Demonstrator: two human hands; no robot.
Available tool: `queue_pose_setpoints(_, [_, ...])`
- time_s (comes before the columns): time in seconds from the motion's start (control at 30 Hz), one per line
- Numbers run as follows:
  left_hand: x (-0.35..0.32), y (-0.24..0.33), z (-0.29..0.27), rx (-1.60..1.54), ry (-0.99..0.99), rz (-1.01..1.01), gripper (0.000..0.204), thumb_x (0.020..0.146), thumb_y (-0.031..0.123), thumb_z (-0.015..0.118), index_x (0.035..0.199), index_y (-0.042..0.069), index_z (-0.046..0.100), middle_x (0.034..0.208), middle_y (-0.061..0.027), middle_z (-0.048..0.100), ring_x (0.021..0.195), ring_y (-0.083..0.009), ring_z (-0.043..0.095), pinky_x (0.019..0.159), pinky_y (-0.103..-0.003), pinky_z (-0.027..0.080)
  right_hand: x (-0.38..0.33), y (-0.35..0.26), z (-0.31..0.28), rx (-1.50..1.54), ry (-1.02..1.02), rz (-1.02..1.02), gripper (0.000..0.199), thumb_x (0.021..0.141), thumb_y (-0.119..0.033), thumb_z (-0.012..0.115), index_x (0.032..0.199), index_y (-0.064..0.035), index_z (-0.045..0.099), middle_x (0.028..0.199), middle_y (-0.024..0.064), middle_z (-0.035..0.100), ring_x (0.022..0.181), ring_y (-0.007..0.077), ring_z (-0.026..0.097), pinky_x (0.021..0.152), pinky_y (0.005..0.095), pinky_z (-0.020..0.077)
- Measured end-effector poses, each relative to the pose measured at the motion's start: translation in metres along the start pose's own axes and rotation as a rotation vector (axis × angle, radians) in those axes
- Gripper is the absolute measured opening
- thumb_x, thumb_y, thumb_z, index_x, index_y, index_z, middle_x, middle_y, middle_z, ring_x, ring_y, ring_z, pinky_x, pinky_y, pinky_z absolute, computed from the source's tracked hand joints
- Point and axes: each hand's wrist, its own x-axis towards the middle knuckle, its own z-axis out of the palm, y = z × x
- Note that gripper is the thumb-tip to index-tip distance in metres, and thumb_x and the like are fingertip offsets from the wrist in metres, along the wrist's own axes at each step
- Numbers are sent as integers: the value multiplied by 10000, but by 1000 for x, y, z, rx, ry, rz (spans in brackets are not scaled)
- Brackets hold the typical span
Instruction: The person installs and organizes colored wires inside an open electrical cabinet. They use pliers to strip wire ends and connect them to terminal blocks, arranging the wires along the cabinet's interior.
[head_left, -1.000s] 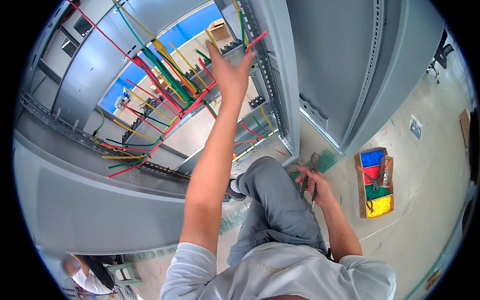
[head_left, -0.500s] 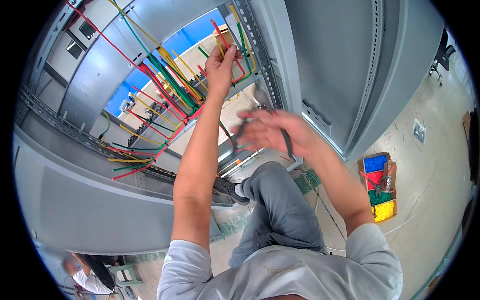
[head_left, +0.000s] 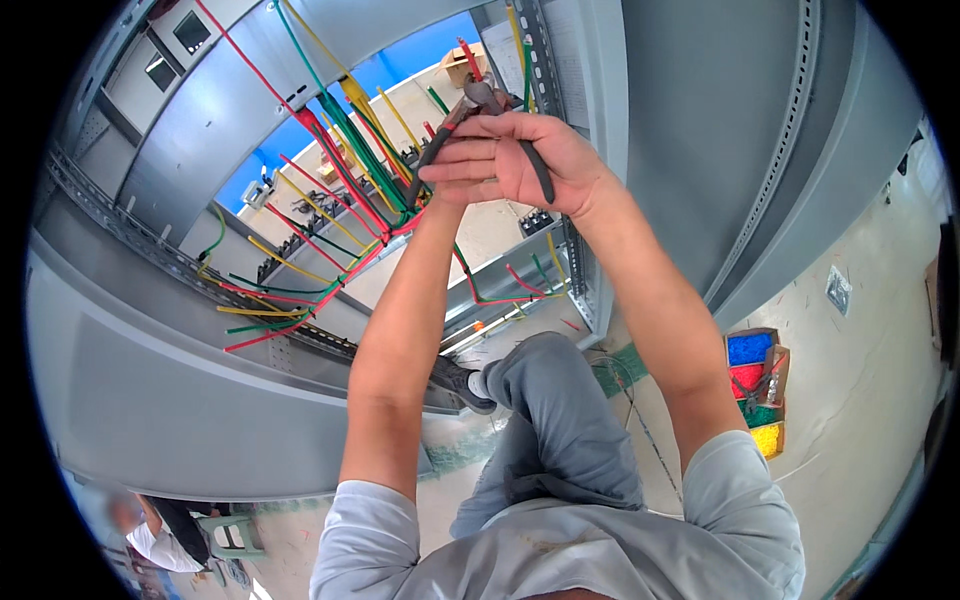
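My right hand [head_left: 525, 165] holds a pair of cutting pliers [head_left: 483, 95] with dark, red-marked handles. Its palm is turned up, and the handles are spread wide, one at the fingertips and one across the palm. The rounded jaws are at a red wire [head_left: 470, 60] that sticks up past them; whether they touch it I cannot make out. Behind the right hand is my left hand [head_left: 462, 194], its fingers mostly hidden by that hand and the pliers. Close by on the left, bundled red, green and yellow wires [head_left: 350, 150] run down inside a grey metal cabinet [head_left: 215, 120].
Cut wire ends branch from the harness [head_left: 290, 310] at lower left. A grey cabinet panel [head_left: 690, 130] stands to the right. On the floor, a divided box [head_left: 752, 349] holds blue, red, green and yellow pieces. Another person [head_left: 165, 545] is at the lower left, near a green stool [head_left: 235, 537].
My right hand has moved up and left with the pliers, bringing their jaws to the red wire. It now covers most of my left hand, which was pinching wires. The view has shifted slightly.
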Motion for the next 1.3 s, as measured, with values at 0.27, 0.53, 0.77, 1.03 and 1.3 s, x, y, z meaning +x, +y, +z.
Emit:
queue_pose_setpoints(0.27, [2, -1, 16, 123, 47, 44, 356, 1072, 316, 427, 1285, 60, 552, 1240, -91, 624, 1140, -192, 602, 1036, -342, 494, 0, -6, -3, 33, -10, -7, 470, 1048, -232, 428, 1374, 103, 483, 1384, 314, 530, 1391, 477, 440, 1108, 625, 411])
queue_pose_setpoints(0.53, [-4, 7, 52, 442, -85, 64, 308, 1047, 262, 487, 1259, 51, 560, 1088, -46, 646, 979, -135, 618, 906, -274, 530, -4, 8, 4, -101, 175, -46, 451, 1013, -269, 474, 1308, 65, 541, 1375, 269, 556, 1381, 390, 481, 1075, 627, 429])
queue_pose_setpoints(0.77, [-21, 3, 62, 438, -97, 116, 415, 1023, 283, 529, 1335, 12, 489, 1118, -59, 604, 1018, -141, 590, 928, -274, 505, -7, 33, 15, 172, -19, -91, 397, 983, -287, 528, 1237, 16, 572, 1244, 272, 599, 1303, 441, 523, 1030, 637, 448])
queue_pose_setpoints(1.03, [-28, -8, 101, 504, -47, 135, 535, 1006, 318, 564, 1406, -13, 430, 1158, -86, 573, 1062, -160, 571, 954, -281, 486, 15, 47, 17, 116, 110, -252, 285, 1002, -303, 557, 818, -111, 456, 644, -33, 394, 494, 94, 348, 488, 284, 355])
queue_pose_setpoints(1.3, [-37, -24, 89, 1456, 280, 551, 807, 953, 145, 687, 1564, -74, 208, 1622, -262, 272, 1507, -319, 300, 1216, -404, 269, -124, 79, 25, -406, 132, -191, 272, 1013, -271, 593, 897, -27, 559, 668, 29, 492, 566, 156, 507, 532, 333, 437])
